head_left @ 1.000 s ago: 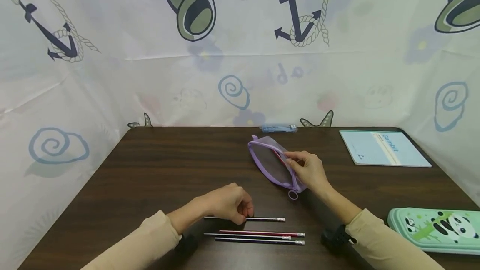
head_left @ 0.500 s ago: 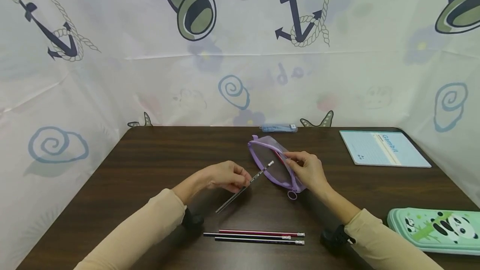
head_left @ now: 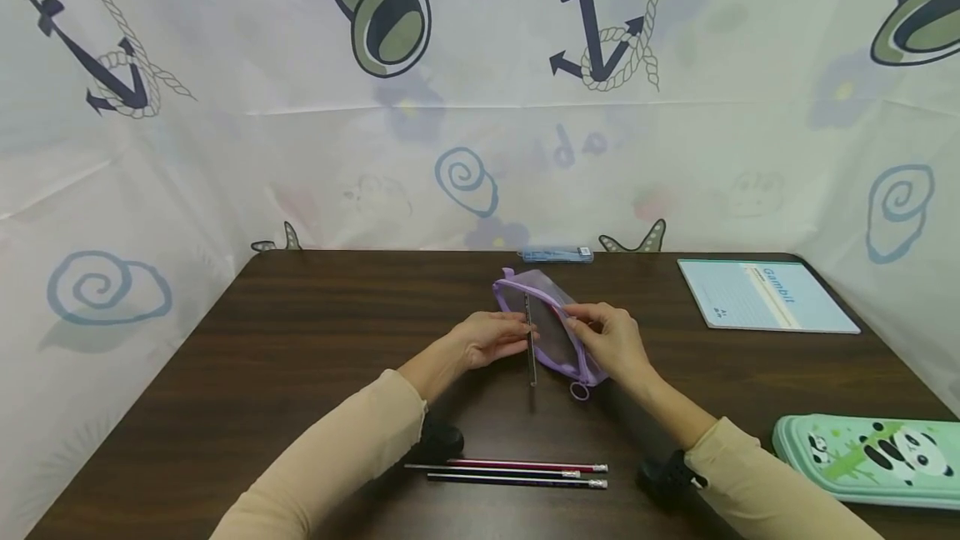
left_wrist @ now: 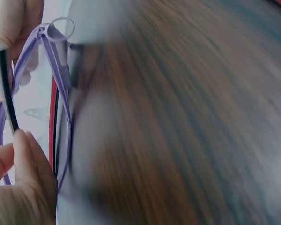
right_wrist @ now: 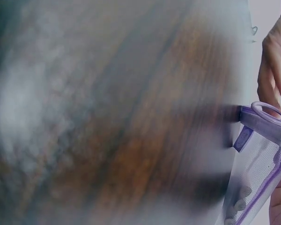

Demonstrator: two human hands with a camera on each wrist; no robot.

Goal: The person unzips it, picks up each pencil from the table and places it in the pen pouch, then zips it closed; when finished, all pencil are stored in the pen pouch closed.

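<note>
My left hand point(head_left: 493, 338) pinches a dark pencil point(head_left: 532, 367) at the mouth of a purple mesh pencil pouch point(head_left: 544, 280). Seen from above, the pencil stands steeply, its upper part over the opening. My right hand point(head_left: 611, 342) pinches the pouch's near right rim, which keeps the mouth spread. Inside the pouch, a red pencil point(left_wrist: 52, 126) and a dark one show in the left wrist view. Several rounded ends point(right_wrist: 241, 204) show through the mesh in the right wrist view. Below my left hand, three pencils point(head_left: 517, 482), one red and two dark, lie side by side on the table.
A green panda pencil case point(head_left: 862, 457) lies at the right front of the brown table point(head_left: 337, 298). Farther back on the right is a light blue notebook point(head_left: 768, 294). A small blue packet point(head_left: 557, 255) rests at the back edge, before the printed cloth.
My left hand has picked the dark pencil up from the table, carried it up and right to the pouch, and turned it steeper. My right hand keeps its hold on the rim.
</note>
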